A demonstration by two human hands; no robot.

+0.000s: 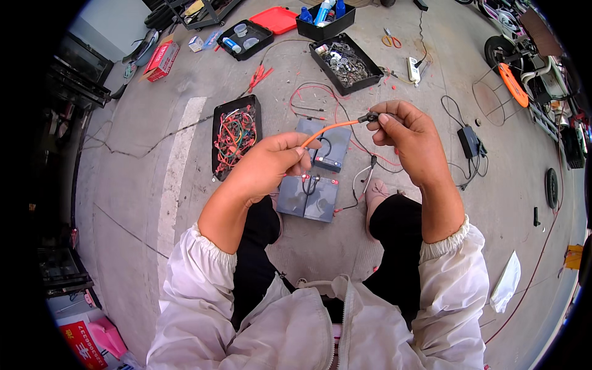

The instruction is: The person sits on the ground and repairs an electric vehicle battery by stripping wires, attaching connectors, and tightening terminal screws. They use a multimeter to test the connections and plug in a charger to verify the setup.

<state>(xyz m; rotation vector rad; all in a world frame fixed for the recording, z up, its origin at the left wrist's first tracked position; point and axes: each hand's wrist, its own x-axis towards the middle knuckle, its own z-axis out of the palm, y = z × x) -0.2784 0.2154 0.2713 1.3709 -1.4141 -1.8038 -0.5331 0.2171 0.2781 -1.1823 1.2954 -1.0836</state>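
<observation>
A short orange cable (334,126) stretches between my hands over two groups of grey batteries, one farther off (336,145) and one between my feet (320,206), with short black leads on their terminals. My left hand (271,166) pinches the cable's left part; that end is hidden by my fingers. My right hand (407,139) holds the black connector (368,117) at the cable's other end between thumb and fingers. Thin red and black wires (311,89) lie on the floor beyond the batteries, and a black-and-white lead (364,185) runs beside the nearer group.
A tray of tangled wires (234,139) stands left, a tray of small hardware (345,65) beyond. Farther back are bottles in a bin (306,28), another tray (246,52) and scissors (391,42). A power adapter (467,143) lies right, near parked two-wheelers (524,55).
</observation>
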